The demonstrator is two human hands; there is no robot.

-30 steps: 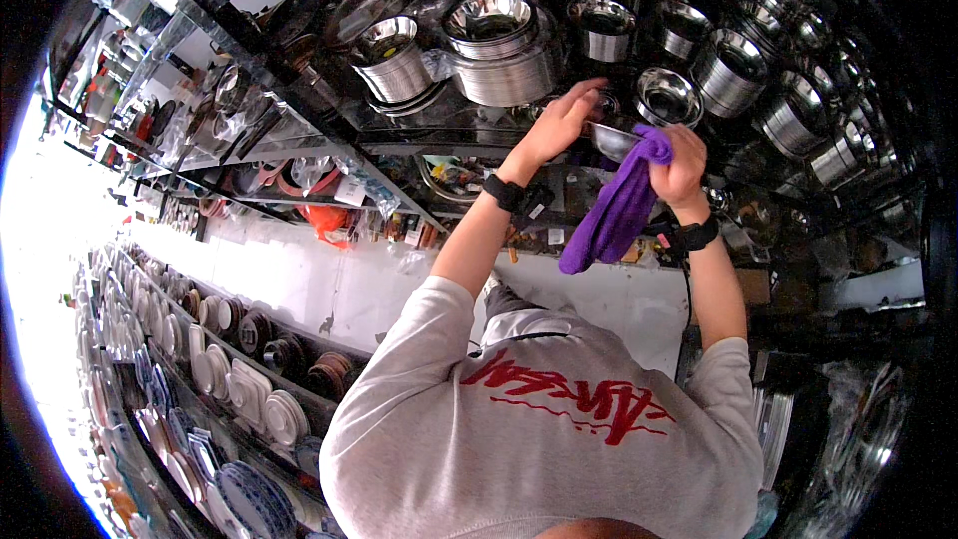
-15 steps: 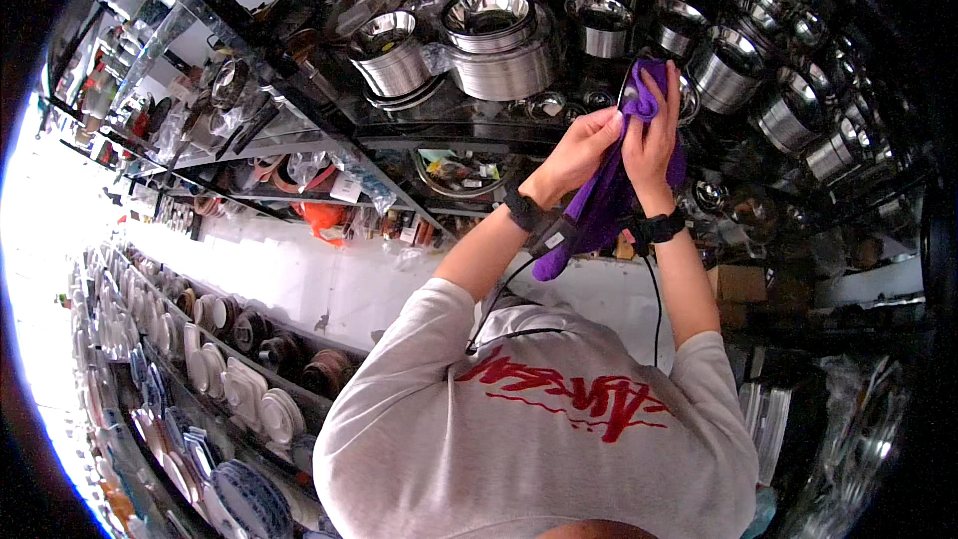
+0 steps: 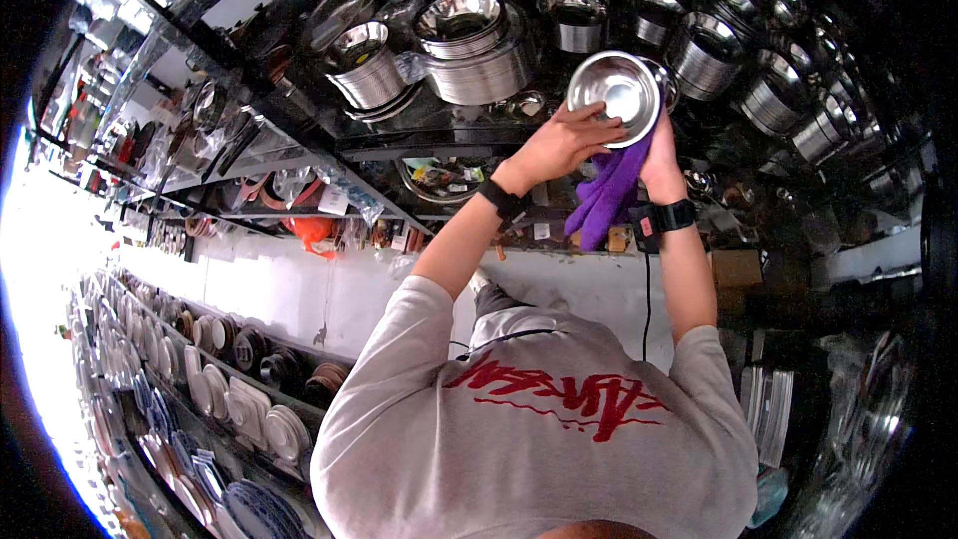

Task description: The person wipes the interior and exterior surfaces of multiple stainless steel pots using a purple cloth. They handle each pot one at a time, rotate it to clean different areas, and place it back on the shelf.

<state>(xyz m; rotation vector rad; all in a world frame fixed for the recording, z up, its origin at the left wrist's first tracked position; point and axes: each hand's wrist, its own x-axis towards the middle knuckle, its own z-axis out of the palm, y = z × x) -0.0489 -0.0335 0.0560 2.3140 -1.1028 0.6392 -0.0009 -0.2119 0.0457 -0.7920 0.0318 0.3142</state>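
Note:
A shiny steel bowl (image 3: 624, 90) is held up in front of the shelf, its hollow inside facing me. My left hand (image 3: 567, 145) grips its lower left rim, fingers reaching over into the inside. From the right, my right hand (image 3: 661, 158) supports the bowl from behind, its fingers mostly hidden by it. A purple cloth (image 3: 607, 195) is bunched between my right hand and the bowl and hangs down below. Both wrists wear black bands.
Stacks of steel bowls (image 3: 469, 70) and steel pots (image 3: 709, 55) crowd the dark shelf ahead. A lower shelf holds small packaged goods (image 3: 444, 177). Plates (image 3: 284, 431) stand in rows on a rack at the left. A cardboard box (image 3: 736, 268) sits at the right.
The bowl has turned so its inside now faces me; before, it was mostly covered by the cloth. My left hand has moved from pinching near the cloth onto the rim.

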